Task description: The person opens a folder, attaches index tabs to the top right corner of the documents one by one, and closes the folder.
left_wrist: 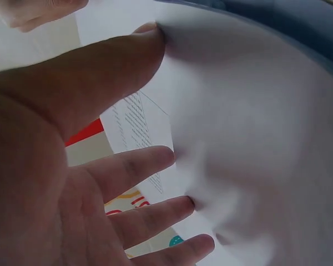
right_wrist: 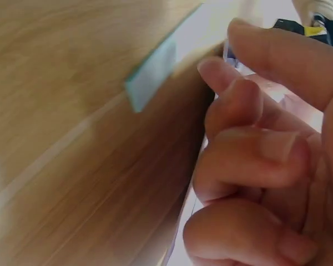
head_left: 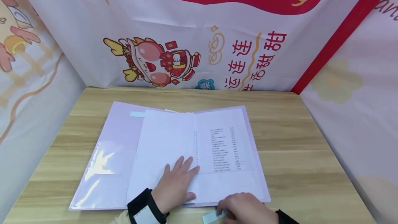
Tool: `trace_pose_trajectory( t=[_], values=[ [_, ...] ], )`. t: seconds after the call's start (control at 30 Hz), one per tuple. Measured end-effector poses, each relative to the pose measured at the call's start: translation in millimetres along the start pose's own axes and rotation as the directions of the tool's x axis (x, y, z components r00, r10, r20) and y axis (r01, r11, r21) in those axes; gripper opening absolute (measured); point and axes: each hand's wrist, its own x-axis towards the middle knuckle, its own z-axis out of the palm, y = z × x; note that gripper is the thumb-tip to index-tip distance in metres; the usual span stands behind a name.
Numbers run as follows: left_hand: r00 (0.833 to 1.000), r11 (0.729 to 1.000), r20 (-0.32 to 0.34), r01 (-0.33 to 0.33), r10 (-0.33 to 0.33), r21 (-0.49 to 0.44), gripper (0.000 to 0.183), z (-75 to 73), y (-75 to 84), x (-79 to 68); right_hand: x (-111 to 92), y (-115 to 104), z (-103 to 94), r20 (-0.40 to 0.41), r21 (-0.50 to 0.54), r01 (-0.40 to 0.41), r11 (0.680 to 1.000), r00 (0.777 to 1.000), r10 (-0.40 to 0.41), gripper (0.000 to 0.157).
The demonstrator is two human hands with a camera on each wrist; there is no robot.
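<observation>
A lilac folder (head_left: 102, 155) lies spread on the table, with white pages inside. My left hand (head_left: 175, 184) rests with spread fingers on the left page (head_left: 161, 141), near the fold. In the left wrist view, its fingertips (left_wrist: 180, 252) touch the curving paper. The right page (head_left: 224, 186) carries a printed list. At the folder's front edge, my right hand (head_left: 245, 208) is over a pale blue strip (head_left: 211, 217). The right wrist view shows its fingers bent, with thumb and index finger apart beside the strip (right_wrist: 152, 77); whether a finger touches it is unclear.
Another pale blue strip (head_left: 138, 114) sticks out beyond the upper left page corner. The wooden table (head_left: 295, 148) is bounded by printed cloth walls at the back (head_left: 174, 20) and both sides. A dark band with a pale device (head_left: 146, 210) circles the left wrist.
</observation>
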Motion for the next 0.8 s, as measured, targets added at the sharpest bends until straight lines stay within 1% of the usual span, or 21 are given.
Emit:
trace_pose_trajectory(
  t=[0.07, 0.17, 0.27, 0.37, 0.63, 0.8],
  values=[
    [1.000, 1.000, -0.003, -0.001, 0.001, -0.001, 0.077, 1.3, -0.9, -0.1, -1, 2, 4.3, -0.020, -0.037, -0.012, 0.999, 1.000, 0.011, 0.011],
    [1.000, 1.000, -0.005, -0.003, 0.003, 0.006, 0.077, 2.5, -1.8, -0.4, -2, 5, 11.5, -0.053, -0.114, -0.006, 0.993, 0.999, 0.000, 0.012],
    [1.000, 1.000, -0.005, -0.006, 0.006, 0.011, 0.077, 3.5, -2.4, -0.7, -1, 7, 19.3, -0.075, -0.200, 0.004, 0.980, 0.997, -0.019, 0.013],
    [1.000, 1.000, -0.005, -0.007, 0.007, 0.009, 0.077, 4.4, -2.9, -0.8, 1, 8, 25.1, -0.092, -0.259, 0.007, 0.966, 0.995, -0.031, 0.014],
    [1.000, 1.000, -0.009, -0.011, 0.011, 0.006, 0.077, 5.9, -3.5, -0.3, 2, 7, 29.1, -0.104, -0.290, -0.029, 0.957, 0.995, -0.002, 0.017],
    [1.000, 1.000, -0.006, -0.007, 0.007, 0.016, 0.076, 5.1, -3.6, 0.4, 1, 8, 30.9, -0.137, -0.311, -0.024, 0.950, 0.990, -0.020, 0.018]
  ],
)
